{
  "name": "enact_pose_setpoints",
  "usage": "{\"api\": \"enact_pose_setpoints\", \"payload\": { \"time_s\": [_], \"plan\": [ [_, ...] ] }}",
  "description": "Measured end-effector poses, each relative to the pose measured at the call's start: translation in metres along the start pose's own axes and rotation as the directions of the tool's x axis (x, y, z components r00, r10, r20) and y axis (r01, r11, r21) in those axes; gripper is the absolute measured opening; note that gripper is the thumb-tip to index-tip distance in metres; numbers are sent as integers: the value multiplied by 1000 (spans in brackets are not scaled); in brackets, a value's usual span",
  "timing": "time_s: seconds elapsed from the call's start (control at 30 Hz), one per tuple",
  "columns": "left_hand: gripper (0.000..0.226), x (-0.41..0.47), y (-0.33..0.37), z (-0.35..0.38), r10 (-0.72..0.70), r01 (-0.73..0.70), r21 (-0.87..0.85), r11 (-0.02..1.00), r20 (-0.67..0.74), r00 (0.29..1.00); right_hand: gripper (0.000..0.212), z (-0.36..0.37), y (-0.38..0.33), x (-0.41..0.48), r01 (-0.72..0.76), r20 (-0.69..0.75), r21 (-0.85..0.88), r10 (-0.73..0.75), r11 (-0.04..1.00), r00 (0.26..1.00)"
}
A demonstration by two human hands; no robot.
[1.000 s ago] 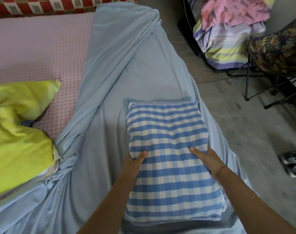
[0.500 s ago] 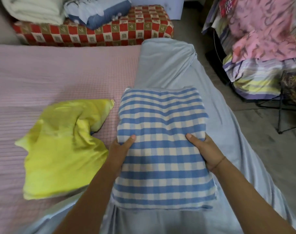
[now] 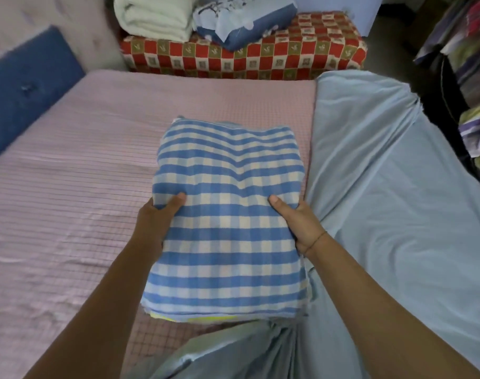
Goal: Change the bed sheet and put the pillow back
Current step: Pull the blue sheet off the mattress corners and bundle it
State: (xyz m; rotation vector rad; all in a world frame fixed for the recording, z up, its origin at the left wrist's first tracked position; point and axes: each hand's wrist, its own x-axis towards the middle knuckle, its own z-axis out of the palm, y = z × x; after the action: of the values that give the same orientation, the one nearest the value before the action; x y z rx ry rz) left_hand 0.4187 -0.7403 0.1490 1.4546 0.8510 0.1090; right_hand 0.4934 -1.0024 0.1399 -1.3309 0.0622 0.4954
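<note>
A pink gridded mattress (image 3: 83, 187) meets a blue padded headboard (image 3: 28, 83) at left, with one pale blue sheet (image 3: 384, 201) bunched in folds over its right side. One blue-and-white checked pillow (image 3: 228, 214) lies over the mattress beside the sheet's edge, the left hand (image 3: 154, 222) and right hand (image 3: 299, 222) gripping its two sides with thumbs on top, and a yellow sliver (image 3: 206, 320) shows under its near end. Beyond, a red checked bench (image 3: 288, 58) carries one white blanket (image 3: 154, 17) and one blue bundle (image 3: 247, 23), and heaped clothes (image 3: 477, 105) crowd the right edge
</note>
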Motion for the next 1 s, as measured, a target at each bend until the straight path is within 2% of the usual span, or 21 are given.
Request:
{"api": "enact_pose_setpoints", "payload": {
  "time_s": [0.13, 0.2, 0.27, 0.37, 0.57, 0.7, 0.8, 1.0],
  "plan": [
    [53, 30, -5, -20, 109, -102, 104, 989, -66, 992, 51, 23, 22, 38, 6, 65, -144, 4, 990, 998],
    [80, 45, -19, -23, 192, -161, 272, 949, -93, 977, 62, 29, 41, 47, -14, 109, -266, 45, 964, 993],
    [105, 57, -44, -25, 213, -154, 417, 896, -99, 972, 70, 34, 60, 49, -40, 98, -334, 77, 942, 992],
    [111, 46, -58, -17, 195, -116, 515, 849, -101, 976, 73, 36, 79, 49, -37, 46, -356, 57, 934, 997],
    [101, 53, -70, -15, 258, -147, 568, 810, -120, 959, 78, 31, 85, 46, -50, -1, -387, 54, 921, 999],
    [94, 37, -85, -19, 235, -106, 574, 812, -155, 960, 57, 25, 84, 21, -121, -65, -379, 104, 918, 992],
    [87, 8, -111, -27, 222, -86, 582, 808, -166, 961, 69, 3, 99, -10, -217, -188, -405, 151, 888, 970],
    [116, -60, -179, -45, 122, 10, 501, 865, -231, 965, 54, -50, 138, -106, -397, -355, -424, 254, 814, 900]
  ]
}}
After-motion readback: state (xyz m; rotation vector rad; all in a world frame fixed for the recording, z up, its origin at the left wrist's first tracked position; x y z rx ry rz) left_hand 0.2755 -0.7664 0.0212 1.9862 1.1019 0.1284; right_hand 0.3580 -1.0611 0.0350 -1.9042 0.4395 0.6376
